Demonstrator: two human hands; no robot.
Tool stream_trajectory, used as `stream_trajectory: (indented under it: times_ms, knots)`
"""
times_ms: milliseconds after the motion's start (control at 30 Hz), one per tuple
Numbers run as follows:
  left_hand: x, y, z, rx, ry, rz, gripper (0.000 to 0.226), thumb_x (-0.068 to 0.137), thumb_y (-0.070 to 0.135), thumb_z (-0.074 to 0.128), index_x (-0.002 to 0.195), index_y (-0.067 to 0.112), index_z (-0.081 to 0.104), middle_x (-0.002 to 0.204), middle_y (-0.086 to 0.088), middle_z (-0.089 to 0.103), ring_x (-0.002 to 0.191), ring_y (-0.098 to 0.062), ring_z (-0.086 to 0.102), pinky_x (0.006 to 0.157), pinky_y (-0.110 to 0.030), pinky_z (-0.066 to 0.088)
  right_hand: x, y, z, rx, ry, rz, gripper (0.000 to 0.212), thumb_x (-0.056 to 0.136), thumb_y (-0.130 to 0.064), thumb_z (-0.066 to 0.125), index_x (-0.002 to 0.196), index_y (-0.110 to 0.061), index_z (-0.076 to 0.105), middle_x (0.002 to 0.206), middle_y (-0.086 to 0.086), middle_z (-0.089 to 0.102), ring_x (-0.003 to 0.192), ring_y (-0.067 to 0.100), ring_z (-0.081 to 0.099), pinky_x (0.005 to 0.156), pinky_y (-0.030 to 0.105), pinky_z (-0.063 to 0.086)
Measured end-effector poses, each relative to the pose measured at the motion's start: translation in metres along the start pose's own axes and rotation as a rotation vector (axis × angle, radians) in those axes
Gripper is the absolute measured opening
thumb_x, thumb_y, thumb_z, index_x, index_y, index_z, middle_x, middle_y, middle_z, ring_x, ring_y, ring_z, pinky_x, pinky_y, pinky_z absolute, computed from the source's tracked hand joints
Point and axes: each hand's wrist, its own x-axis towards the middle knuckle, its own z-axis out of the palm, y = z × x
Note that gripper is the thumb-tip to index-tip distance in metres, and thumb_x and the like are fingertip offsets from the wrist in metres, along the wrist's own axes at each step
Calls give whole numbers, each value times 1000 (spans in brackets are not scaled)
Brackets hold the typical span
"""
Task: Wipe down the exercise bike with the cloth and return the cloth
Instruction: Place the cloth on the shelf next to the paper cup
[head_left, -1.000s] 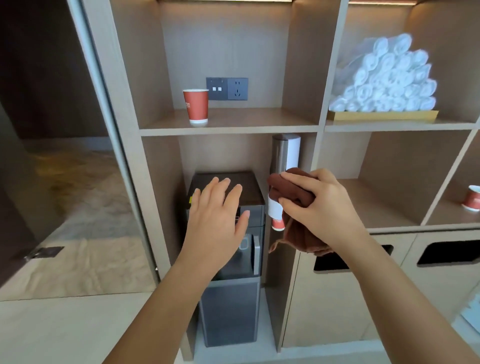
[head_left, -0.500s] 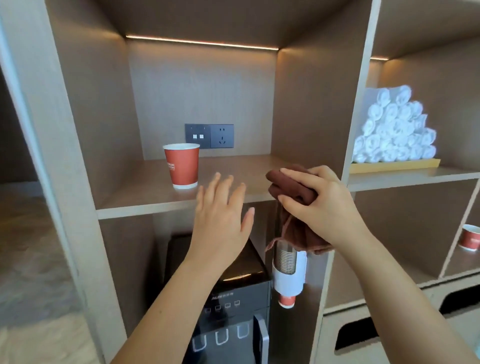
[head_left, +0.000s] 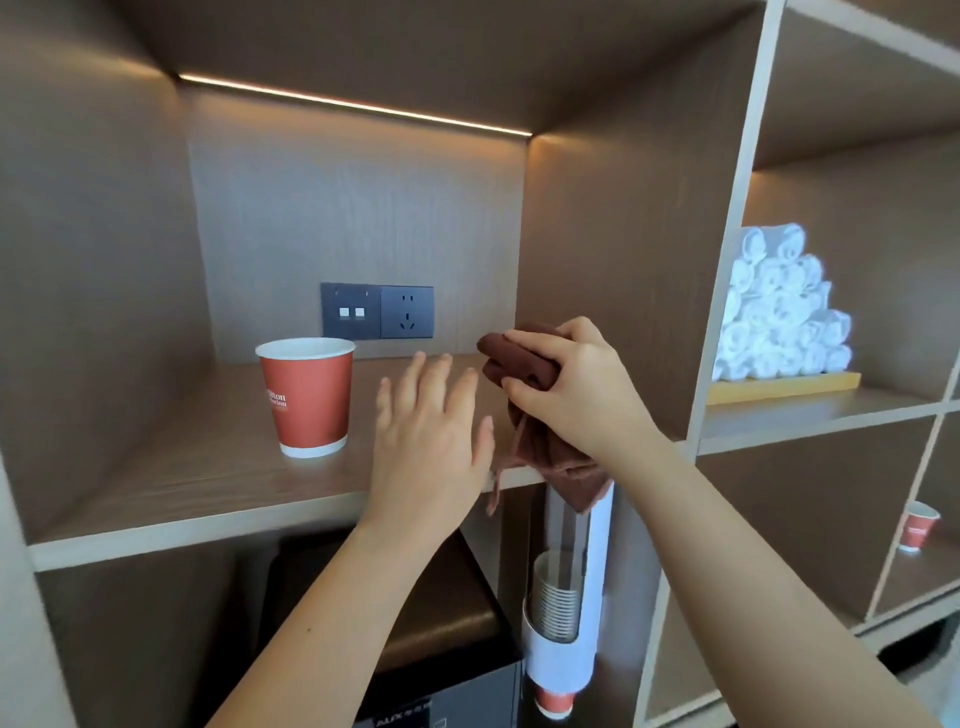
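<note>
Your right hand grips the bunched cloth, its tail hanging down; your left hand is open, empty; the shelf lies just beneath both

Cloth held at the shelf edge

The right hand clutches a bunched brown cloth over the wooden shelf; the left hand hovers flat, fingers spread, beside it, right of a red paper cup.
</note>
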Motion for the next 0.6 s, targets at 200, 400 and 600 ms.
stream_trajectory:
  times_ms: [200,400,600]
  knots:
    - [12,-1,11,48,32,-30,43,88,28,49,129,11,48,139,-13,43,133,-32,30,107,-52,22,31,14,31,-98,-63,51,47,81,-33,63,127,-31,53,112,10,45,105,33,49,87,42,49]
    - [8,-6,20,120,-41,-81,52,91,42,33,138,20,34,148,-7,30,139,-27,17,111,-50,13,36,29,52,-344,-484,124,53,83,-59,48,126,-30,51,126,8,47,115,31,43,90,43,42]
    - [8,-5,21,196,-113,-69,61,89,53,8,143,27,19,154,-3,16,141,-25,7,112,-49,7,27,36,46,-399,-528,22,67,85,-66,36,143,-39,18,157,-1,11,141,34,16,110,58,12]
